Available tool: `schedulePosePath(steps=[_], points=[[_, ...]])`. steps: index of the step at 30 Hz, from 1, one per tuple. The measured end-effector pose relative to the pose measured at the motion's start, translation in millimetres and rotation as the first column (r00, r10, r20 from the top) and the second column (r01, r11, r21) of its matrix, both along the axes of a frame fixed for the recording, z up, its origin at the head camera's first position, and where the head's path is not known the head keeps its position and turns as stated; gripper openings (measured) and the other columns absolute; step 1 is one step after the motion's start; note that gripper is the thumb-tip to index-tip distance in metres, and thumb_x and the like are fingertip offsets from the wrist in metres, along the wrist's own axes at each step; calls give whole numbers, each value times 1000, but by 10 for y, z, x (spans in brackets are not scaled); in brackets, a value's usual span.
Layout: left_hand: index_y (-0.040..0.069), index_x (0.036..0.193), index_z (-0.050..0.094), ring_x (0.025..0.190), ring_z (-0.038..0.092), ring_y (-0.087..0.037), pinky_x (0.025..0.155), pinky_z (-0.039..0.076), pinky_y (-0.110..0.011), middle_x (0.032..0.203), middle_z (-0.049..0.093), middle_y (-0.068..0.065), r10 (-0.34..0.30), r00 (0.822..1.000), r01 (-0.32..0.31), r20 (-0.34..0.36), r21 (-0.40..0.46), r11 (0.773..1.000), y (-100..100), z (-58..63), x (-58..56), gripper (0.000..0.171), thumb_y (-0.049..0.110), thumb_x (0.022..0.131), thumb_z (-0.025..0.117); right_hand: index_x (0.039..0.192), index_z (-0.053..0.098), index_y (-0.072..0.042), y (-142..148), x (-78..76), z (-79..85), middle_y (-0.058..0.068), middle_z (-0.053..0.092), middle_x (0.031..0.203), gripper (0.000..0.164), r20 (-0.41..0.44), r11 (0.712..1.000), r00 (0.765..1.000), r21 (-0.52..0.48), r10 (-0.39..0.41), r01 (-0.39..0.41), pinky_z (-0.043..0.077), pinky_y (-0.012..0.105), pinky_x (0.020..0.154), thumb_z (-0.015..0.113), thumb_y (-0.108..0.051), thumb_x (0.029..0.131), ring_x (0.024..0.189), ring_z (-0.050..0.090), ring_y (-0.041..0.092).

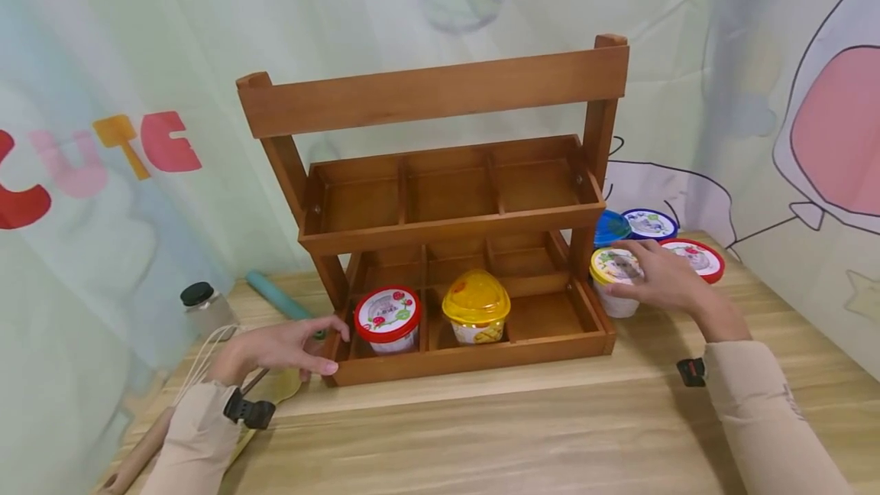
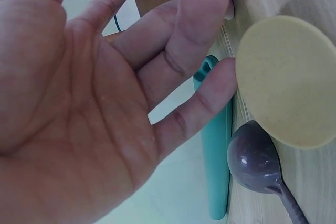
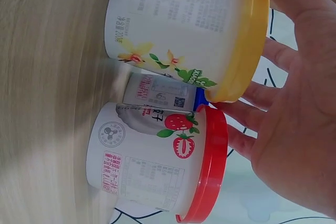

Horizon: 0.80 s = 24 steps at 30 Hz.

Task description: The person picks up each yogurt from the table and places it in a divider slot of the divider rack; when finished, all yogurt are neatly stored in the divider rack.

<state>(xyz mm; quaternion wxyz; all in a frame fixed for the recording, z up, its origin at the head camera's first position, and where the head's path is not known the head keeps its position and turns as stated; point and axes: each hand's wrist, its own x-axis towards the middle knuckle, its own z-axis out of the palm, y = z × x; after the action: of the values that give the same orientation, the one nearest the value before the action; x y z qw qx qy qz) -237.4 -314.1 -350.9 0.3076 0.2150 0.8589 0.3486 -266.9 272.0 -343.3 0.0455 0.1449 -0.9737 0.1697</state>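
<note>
R hand point(image 1: 663, 279) fingers pinch yellow cup point(image 1: 605, 275); L hand point(image 1: 283, 346) fingers loose by rack point(image 1: 433, 101). Sideways lift may knock adj. red cup point(image 3: 152, 158).

Through my feed, I'm seeing, right of the brown shelf point(image 1: 454, 231), a yellow-rimmed, flower-patterned tub point(image 3: 178, 30) and a red-rimmed, strawberry-patterned tub point(image 3: 149, 158).
</note>
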Motion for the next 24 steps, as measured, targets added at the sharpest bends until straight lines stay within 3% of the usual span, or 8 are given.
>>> schedulePosePath(steps=[14,24], points=[[8,135,42,68,63,-28,71,53,-39,84,68,-11,0,1000,0,-3,-6,1000,8,-7,-16,56,32,95,71,136,54,-7,-3,25,31,33,51,137,79,-12,998,1000,55,14,-13,34,76,94,74,-60,81,125,44,54],[10,135,43,68,64,-30,74,51,-40,84,69,-12,10,1000,-11,-17,-33,999,-17,-15,-24,55,34,94,71,140,51,-8,7,37,49,33,49,136,86,11,999,1000,55,4,-4,33,78,94,74,-65,79,125,41,53]])
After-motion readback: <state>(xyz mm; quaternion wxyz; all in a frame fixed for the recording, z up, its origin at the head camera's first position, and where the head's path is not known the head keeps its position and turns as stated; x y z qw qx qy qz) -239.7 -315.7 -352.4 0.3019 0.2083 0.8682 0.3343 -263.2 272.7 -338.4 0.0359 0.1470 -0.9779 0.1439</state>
